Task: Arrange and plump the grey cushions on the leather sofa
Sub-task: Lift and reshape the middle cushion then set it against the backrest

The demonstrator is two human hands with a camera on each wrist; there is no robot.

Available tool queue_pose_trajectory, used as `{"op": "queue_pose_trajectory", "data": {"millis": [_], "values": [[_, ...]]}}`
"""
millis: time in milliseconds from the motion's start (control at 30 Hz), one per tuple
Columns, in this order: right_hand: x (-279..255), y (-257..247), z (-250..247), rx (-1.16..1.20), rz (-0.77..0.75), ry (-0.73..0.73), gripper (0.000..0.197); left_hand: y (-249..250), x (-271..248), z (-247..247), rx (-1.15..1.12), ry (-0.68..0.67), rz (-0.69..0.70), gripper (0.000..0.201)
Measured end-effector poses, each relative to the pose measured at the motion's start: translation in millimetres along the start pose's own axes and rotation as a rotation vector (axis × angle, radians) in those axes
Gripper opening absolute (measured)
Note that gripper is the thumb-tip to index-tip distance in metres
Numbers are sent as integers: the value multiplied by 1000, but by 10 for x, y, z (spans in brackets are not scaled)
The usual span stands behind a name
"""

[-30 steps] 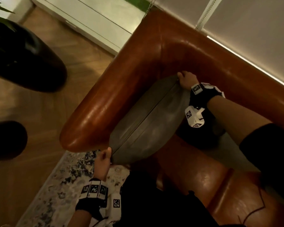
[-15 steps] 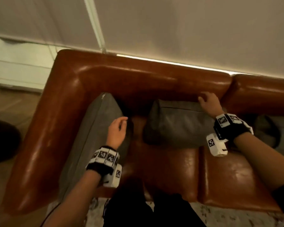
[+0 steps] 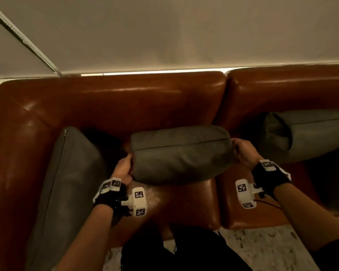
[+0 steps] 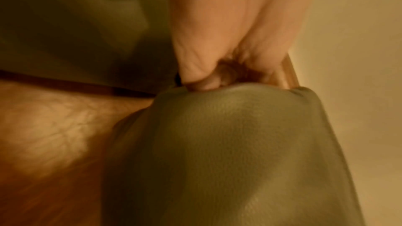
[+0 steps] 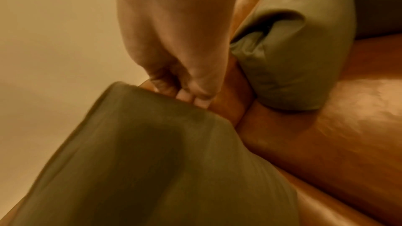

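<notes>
Grey fabric against brown leather sets the scene. Furthest left, one cushion (image 3: 67, 173) leans on the arm of the sofa (image 3: 110, 102), standing on edge with its seam running along the top; it looks already placed. Just right of it, the left hand (image 3: 123, 170) has its fingers (image 4: 204, 82) curled into the end of the middle cushion (image 3: 181, 153), bunching the cloth there. That cushion lies lengthwise in front of the back rest, over the seat; from the head view it seems raised a little off the leather, though I cannot be sure it is clear of it. At its other end the right hand (image 3: 244, 153) pinches the edge, fingertips (image 5: 185, 95) folded over the fabric. So both hands grip the same cushion, one at each end. Further right, a third cushion (image 3: 305, 133) slumps against the next section of the back rest, its near end folded in and dented, untouched by either hand.

My reading is that the middle cushion is the step in hand: it is being held for plumping or setting straight. The next move would call for pressing the two ends toward each other to puff the filling, then standing it upright against the back rest, near but not crowding the left one. After that, the dented one on the right likely needs the same care.
</notes>
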State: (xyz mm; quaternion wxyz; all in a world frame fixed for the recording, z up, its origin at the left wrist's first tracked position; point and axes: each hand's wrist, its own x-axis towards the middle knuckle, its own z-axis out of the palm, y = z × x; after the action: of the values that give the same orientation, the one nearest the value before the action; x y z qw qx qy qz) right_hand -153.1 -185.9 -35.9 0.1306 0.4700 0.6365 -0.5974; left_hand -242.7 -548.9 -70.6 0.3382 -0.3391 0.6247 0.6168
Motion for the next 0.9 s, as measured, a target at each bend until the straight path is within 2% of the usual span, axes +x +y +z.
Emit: {"op": "queue_pose_trajectory", "data": {"millis": [33, 100, 167, 200, 367, 433, 533, 633, 733, 900], "values": [[-49, 71, 15, -39, -1, -33, 29, -98, -39, -19, 59, -40, 17, 23], [-79, 291, 54, -159, 41, -41, 8, -337, 7, -48, 215, -49, 35, 24], [-1, 545, 32, -263, 94, -34, 29, -511, 67, -41, 363, -20, 50, 27], [11, 616, 11, -291, 99, -27, 31, -573, 124, -40, 441, -13, 70, 25], [39, 718, -79, -280, 46, -50, 22, -580, 88, 77, 614, 34, 205, 24], [36, 675, -109, -203, -9, -51, 16, -545, 17, 110, 584, 50, 284, 25], [-28, 611, -300, -71, -90, 14, 9, -399, -222, 87, 390, 26, 336, 17], [-28, 700, -617, 16, -63, 31, 12, -238, -493, -64, 152, -59, 304, 22], [-112, 754, -783, 96, 2, -51, 19, -223, -630, -122, 40, -207, 245, 25], [-328, 825, -879, 316, 60, -86, 27, -264, -643, 87, -161, -239, 67, 24]]}}
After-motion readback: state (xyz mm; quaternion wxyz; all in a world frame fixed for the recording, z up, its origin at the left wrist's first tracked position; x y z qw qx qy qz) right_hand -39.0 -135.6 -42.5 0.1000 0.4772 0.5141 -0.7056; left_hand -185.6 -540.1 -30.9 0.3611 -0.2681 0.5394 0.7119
